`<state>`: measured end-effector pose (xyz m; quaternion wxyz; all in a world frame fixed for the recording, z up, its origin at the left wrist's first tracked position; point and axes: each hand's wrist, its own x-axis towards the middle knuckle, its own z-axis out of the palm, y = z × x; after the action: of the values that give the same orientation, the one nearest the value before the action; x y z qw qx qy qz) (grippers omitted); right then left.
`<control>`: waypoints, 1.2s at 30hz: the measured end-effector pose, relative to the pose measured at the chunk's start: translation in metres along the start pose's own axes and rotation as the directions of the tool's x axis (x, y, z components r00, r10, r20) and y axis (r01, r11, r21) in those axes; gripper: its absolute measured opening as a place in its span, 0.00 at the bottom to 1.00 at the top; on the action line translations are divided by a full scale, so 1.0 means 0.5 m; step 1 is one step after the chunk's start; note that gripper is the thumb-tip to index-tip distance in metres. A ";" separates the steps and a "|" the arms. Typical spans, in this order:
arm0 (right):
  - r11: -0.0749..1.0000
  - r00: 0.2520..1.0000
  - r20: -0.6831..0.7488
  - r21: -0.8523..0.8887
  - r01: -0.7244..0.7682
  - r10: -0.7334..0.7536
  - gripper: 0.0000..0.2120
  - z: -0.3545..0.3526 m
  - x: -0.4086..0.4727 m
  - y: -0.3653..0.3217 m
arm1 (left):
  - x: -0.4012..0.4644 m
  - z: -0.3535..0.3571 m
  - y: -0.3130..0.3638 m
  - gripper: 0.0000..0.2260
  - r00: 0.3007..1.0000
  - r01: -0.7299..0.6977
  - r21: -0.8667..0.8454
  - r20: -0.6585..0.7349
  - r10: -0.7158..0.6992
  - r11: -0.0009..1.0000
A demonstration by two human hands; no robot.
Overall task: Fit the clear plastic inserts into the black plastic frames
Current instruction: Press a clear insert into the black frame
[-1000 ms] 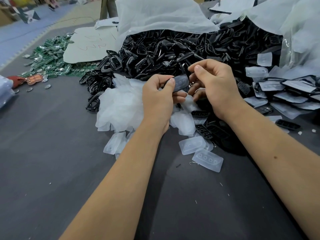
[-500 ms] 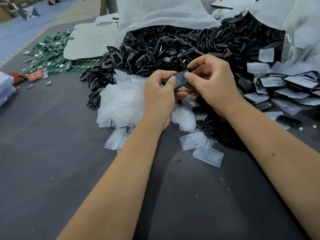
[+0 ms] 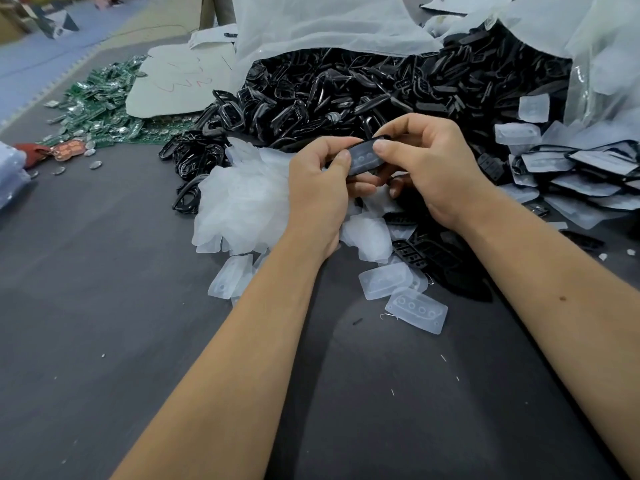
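both hands meet above the heap: left hand (image 3: 320,178) pinches the near end of a black frame (image 3: 365,157) between thumb and curled fingers, right hand (image 3: 427,164) pinches the far end, thumb laid on top. grip is narrow on both sides, closed round the one piece. a clear insert (image 3: 363,158) with a row of small round bumps lies in the frame's opening; whether it is fully seated cannot be told, fingers cover both ends. judged step: pressing this insert home. progress looks early to middling. to the right on the worktop (image 3: 104,289), a stack of finished pieces (image 3: 588,174), black rims with clear faces, lies fanned out, a fair number but small beside what remains. left to do: a large pile of loose black frames (image 3: 363,88) spilling from an opened white sack (image 3: 322,26), plainly many more than the finished lot. loose clear inserts (image 3: 415,308) lie near the forearms, a few flat on the worktop, and a bigger mound of clear inserts (image 3: 242,199) sits just left of the left hand, touching the frame pile. a second clear bag (image 3: 602,57) at far right stands open over the frames; its contents cannot be made out. far left, apart from the work, a scatter of green circuit boards (image 3: 93,105) beside a white cardboard sheet (image 3: 173,84).
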<state>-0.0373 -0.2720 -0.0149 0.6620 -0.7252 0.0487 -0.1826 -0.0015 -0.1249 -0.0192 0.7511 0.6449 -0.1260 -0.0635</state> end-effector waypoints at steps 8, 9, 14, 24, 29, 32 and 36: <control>0.998 0.994 -0.090 -0.029 0.058 -0.060 0.02 0.000 0.000 0.004 | 0.005 0.005 -0.013 0.05 0.997 -0.080 0.151 -0.009 0.082 0.985; 0.998 0.993 -0.096 -0.028 0.059 -0.062 0.02 -0.001 0.000 0.005 | 0.005 0.005 -0.014 0.04 0.996 -0.087 0.171 0.002 0.088 0.981; 0.997 0.994 -0.082 -0.038 0.064 -0.066 0.03 -0.001 -0.001 0.005 | 0.004 0.001 -0.011 0.05 0.999 -0.046 0.135 0.017 0.044 0.990; 0.998 0.996 -0.065 -0.049 0.051 -0.054 0.03 0.000 -0.001 0.007 | 0.002 0.005 -0.001 0.12 0.999 0.032 0.040 0.013 -0.033 0.999; 0.998 0.996 -0.072 -0.045 0.043 -0.046 0.04 -0.003 0.000 0.006 | 0.000 0.005 -0.001 0.10 1.000 0.015 0.079 0.019 -0.016 0.997; 0.997 0.998 -0.040 -0.047 0.054 -0.056 0.03 -0.003 -0.003 0.004 | 0.001 0.005 -0.003 0.07 1.000 -0.007 0.135 0.003 0.007 0.991; 0.997 0.997 -0.031 -0.043 0.065 -0.066 0.05 -0.004 -0.005 0.001 | 0.004 0.003 -0.005 0.08 1.000 -0.023 0.166 0.000 0.024 0.986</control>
<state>-0.0403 -0.2731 -0.0156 0.6393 -0.7373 0.0395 -0.2147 0.0001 -0.1273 -0.0214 0.6957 0.7037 -0.1378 -0.0433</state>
